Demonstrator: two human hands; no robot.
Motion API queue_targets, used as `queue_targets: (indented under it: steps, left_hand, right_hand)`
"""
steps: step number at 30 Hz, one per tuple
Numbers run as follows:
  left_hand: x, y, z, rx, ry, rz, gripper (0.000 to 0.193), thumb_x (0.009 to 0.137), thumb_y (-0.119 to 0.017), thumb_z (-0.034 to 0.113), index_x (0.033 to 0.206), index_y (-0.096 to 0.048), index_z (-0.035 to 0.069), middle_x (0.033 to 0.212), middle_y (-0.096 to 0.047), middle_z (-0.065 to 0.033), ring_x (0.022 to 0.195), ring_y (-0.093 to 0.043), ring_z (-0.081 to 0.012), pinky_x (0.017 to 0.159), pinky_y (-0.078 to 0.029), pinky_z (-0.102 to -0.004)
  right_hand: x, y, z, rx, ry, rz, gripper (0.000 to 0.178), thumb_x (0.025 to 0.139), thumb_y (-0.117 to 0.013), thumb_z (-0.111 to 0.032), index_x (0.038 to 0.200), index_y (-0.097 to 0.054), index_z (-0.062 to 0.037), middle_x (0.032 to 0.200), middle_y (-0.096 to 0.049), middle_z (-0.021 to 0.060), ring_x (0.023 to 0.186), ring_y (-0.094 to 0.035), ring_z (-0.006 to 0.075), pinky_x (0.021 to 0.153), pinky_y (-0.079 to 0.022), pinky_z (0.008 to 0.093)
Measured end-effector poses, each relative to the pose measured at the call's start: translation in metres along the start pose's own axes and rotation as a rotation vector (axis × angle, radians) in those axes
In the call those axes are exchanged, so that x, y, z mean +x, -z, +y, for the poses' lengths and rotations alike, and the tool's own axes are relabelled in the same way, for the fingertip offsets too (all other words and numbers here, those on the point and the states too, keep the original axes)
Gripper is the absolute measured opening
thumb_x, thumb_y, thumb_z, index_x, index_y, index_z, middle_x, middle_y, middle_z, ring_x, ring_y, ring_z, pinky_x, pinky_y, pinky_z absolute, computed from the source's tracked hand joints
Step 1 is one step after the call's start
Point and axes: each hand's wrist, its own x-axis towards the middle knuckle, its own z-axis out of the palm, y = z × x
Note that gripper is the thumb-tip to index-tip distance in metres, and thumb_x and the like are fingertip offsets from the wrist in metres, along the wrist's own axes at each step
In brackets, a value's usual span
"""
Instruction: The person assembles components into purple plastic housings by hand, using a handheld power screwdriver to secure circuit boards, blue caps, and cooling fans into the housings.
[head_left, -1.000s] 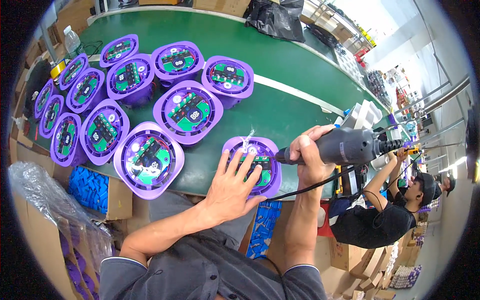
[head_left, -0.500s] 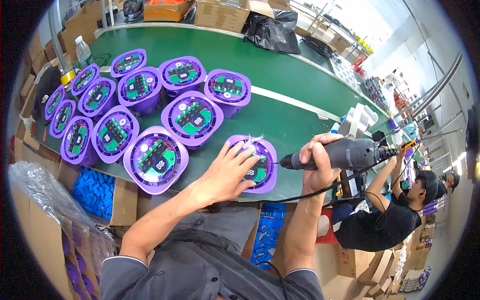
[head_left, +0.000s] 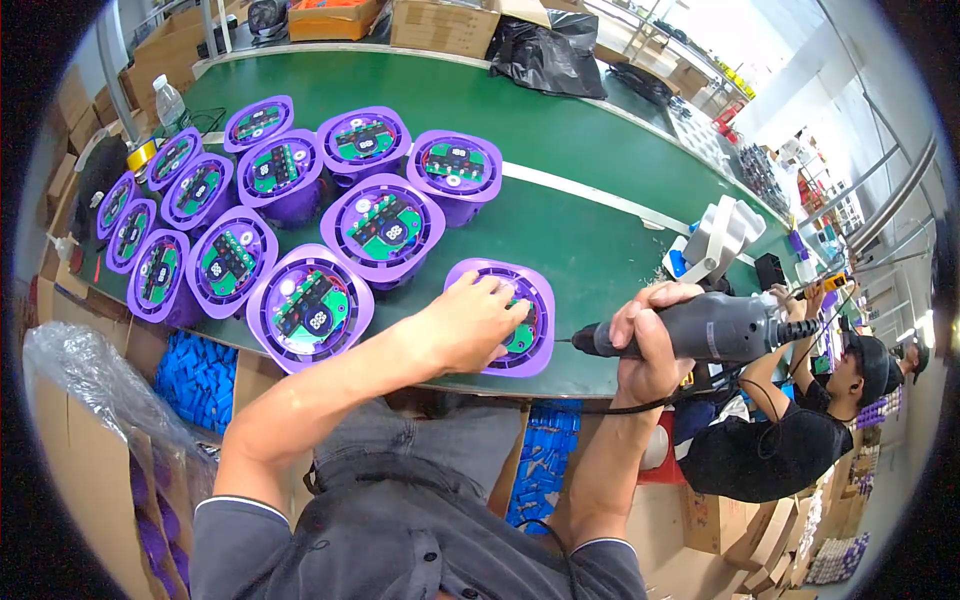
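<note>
In front of me on the green bench stands a purple housing [head_left: 543, 352] with a green circuit board [head_left: 521, 341] in its open top. My left hand [head_left: 462, 322] lies over its left side, fingers bent and drawn together on the board; whatever the fingertips may pinch is hidden. My right hand [head_left: 652, 345] is wrapped round a dark grey electric screwdriver [head_left: 722, 328]. Its thin bit points left, level with the housing's right rim and just beside it. A black cable [head_left: 625, 406] runs below the right hand.
Several like purple housings [head_left: 384, 230] with boards crowd the bench's left. A silver-grey curved part [head_left: 722, 240] stands at the right. Blue pieces [head_left: 195, 380] fill a box below the bench edge. A person in black [head_left: 765, 455] works at the right. Cartons [head_left: 445, 27] line the back.
My left hand's spread fingers have drawn together over the board. The whitish strands at its fingertips no longer show. The screwdriver has shifted slightly right and down.
</note>
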Motion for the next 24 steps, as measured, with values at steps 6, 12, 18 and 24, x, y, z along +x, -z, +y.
queue_targets:
  steps: [6, 12, 18, 24]
  left_hand:
    - [0.005, 0.0, -0.012, -0.11, -0.108, 0.163, 0.02, 0.077, -0.051, 0.014, 0.092, -0.051, 0.0, 0.082, -0.058, -0.021, 0.07, -0.059, -0.0339, 0.065, -0.047, -0.0419]
    - [0.0, -0.012, -0.012, 0.114, -0.138, 0.226, 0.027, 0.075, -0.051, 0.011, 0.099, -0.049, 0.001, 0.087, -0.058, -0.0166, 0.076, -0.059, -0.0298, 0.067, -0.048, -0.039]
    - [0.003, -0.005, -0.023, 0.088, -0.152, 0.54, 0.027, 0.072, -0.053, 0.01, 0.098, -0.05, 0.003, 0.091, -0.058, -0.0103, 0.095, -0.055, -0.0279, 0.078, -0.045, -0.0398]
    - [0.003, -0.004, -0.031, 0.144, -0.195, 0.648, 0.019, 0.073, -0.052, 0.012, 0.091, -0.053, 0.005, 0.099, -0.057, -0.0097, 0.097, -0.054, -0.0243, 0.084, -0.042, -0.0375]
  right_hand:
    - [-0.008, 0.003, -0.009, -0.005, -0.035, -0.084, 0.025, 0.072, -0.056, 0.0, 0.092, -0.041, -0.0011, 0.074, -0.048, 0.0127, 0.049, -0.046, 0.0152, 0.048, -0.043, 0.0266]
    - [-0.018, 0.013, -0.015, -0.043, -0.087, -0.225, 0.032, 0.074, -0.064, -0.012, 0.094, -0.041, -0.001, 0.074, -0.049, 0.0122, 0.051, -0.048, 0.015, 0.049, -0.043, 0.0257]
    - [-0.026, 0.022, -0.008, 0.354, -0.193, -0.386, 0.073, 0.058, -0.074, -0.053, 0.096, -0.045, 0.0027, 0.08, -0.053, 0.0165, 0.065, -0.056, 0.0216, 0.061, -0.049, 0.0322]
    - [-0.025, 0.02, -0.001, 0.616, -0.317, -0.62, 0.084, 0.067, -0.063, -0.058, 0.11, -0.042, 0.0108, 0.09, -0.052, 0.0244, 0.079, -0.058, 0.0334, 0.07, -0.049, 0.0477]
